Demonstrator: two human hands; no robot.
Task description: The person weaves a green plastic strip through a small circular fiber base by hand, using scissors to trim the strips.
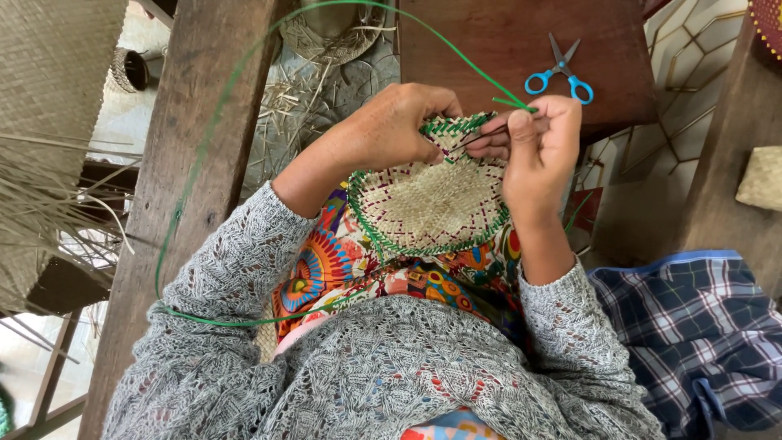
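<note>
Left hand pinches the light, pliable round straw-woven mat at its eleven-o'clock rim; right hand pinches the springy green plastic strip (probably slippery) at one o'clock.

One woven disc, one green strand, one pair of blue scissors, two hands.

woven piece: top edge hidden by fingers | plaid cloth: cut off right

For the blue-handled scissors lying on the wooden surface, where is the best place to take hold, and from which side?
Best by the blue finger loops, reaching in from above on the near side. The scissors lie flat on the wooden surface, loops toward the person and blades pointing away, so the right hand, nearest, probably meets the handles first.
</note>
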